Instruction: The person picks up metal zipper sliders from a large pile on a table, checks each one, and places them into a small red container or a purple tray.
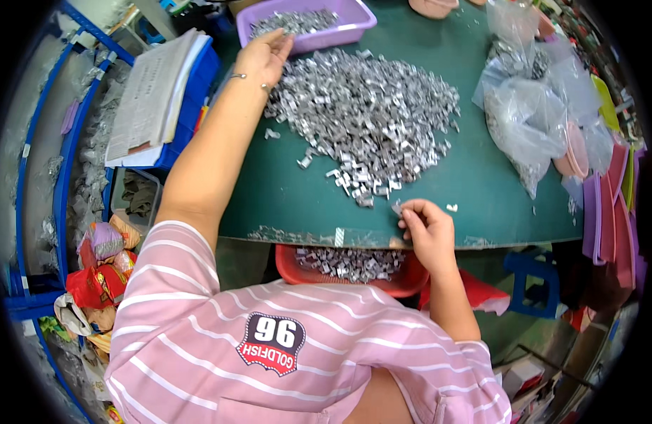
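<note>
My left hand (266,58) reaches to the near left rim of a purple plastic basin (343,34), its fingers stretched out and nothing visible in them. Small silvery metal pieces (297,21) lie inside that basin. Beside the hand spreads a large heap of bent metal clips (372,116) on the green tabletop (269,198). At the table's front edge my right hand (430,230) pinches one small metal clip (397,207) between thumb and finger. Below this edge, close to my body, a red basin (287,265) holds more of the metal pieces.
Clear plastic bags (527,120) with metal parts stand on the table's right side, near a pink bowl (572,150). Papers (156,92) lie on a blue bin at left, by blue shelving (64,169). A blue stool (532,279) is under the table at right.
</note>
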A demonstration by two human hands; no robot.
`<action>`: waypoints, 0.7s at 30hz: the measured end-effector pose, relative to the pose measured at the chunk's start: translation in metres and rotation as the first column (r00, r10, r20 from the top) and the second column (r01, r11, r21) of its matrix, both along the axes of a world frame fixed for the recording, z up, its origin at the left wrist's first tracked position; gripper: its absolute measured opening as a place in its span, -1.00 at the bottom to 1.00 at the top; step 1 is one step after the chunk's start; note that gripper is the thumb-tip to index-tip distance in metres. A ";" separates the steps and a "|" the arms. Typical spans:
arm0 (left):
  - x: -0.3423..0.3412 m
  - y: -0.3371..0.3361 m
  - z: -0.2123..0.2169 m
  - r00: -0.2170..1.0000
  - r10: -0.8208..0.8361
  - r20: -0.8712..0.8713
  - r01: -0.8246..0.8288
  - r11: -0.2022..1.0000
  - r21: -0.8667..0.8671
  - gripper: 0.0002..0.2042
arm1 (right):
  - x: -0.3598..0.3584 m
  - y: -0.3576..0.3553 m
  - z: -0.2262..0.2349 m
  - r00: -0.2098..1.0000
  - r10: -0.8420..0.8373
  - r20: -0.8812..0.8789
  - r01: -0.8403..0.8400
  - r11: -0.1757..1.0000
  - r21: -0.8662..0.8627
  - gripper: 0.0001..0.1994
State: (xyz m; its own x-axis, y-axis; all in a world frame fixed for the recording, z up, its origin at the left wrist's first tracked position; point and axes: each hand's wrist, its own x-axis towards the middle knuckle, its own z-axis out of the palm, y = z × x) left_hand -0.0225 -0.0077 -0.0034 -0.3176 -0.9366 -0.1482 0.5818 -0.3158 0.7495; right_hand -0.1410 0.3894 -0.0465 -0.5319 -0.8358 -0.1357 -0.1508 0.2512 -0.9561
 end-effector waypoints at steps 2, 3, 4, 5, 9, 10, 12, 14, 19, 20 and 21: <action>0.010 0.038 -0.006 0.973 -0.032 0.227 0.069 0.985 -0.157 -0.82 | -0.003 -0.001 -0.002 0.988 -0.002 0.155 -0.001 1.000 0.023 -0.88; 0.016 0.067 -0.003 0.928 -0.058 0.367 0.166 0.948 -0.271 -0.78 | -0.002 -0.001 0.001 0.979 -0.002 0.204 -0.002 1.000 0.019 -0.88; 0.019 0.097 0.001 0.886 -0.073 0.458 0.265 0.890 -0.372 -0.82 | -0.001 -0.002 0.002 0.968 0.000 0.252 -0.002 1.000 0.008 -0.87; 0.022 0.128 0.006 0.805 -0.129 0.579 0.413 0.823 -0.390 -0.84 | -0.003 0.000 0.002 0.959 0.005 0.283 -0.011 1.000 0.020 -0.87; 0.037 0.203 -0.010 0.578 -0.026 0.816 0.785 0.292 -0.547 -0.83 | -0.003 0.002 0.005 0.945 0.026 0.325 -0.037 0.999 0.027 -0.86; 0.039 0.216 -0.015 0.573 0.046 0.818 0.805 0.153 -0.573 -0.79 | -0.001 0.002 0.004 0.965 0.045 0.259 -0.052 0.999 0.018 -0.87; 0.043 0.237 -0.034 0.561 0.194 0.805 0.799 0.125 -0.588 -0.78 | 0.002 0.001 0.003 0.978 0.068 0.195 -0.071 0.997 0.010 -0.88; 0.045 0.244 -0.042 0.575 0.239 0.782 0.779 0.129 -0.613 -0.78 | 0.006 0.000 0.005 0.843 0.196 -0.500 -0.224 0.974 0.004 -0.86; 0.050 0.255 -0.042 0.638 0.120 0.760 0.698 0.327 -0.637 -0.80 | 0.019 -0.024 0.009 0.820 0.059 -0.569 -0.219 0.951 -0.218 -0.89; 0.050 0.256 -0.041 0.673 0.066 0.736 0.660 0.396 -0.639 -0.80 | 0.021 -0.026 0.009 0.886 0.117 -0.449 -0.236 0.947 -0.218 -0.86; 0.050 0.255 -0.037 0.667 0.121 0.735 0.661 0.357 -0.660 -0.81 | 0.022 -0.028 0.010 0.931 0.175 -0.320 -0.253 0.942 -0.222 -0.83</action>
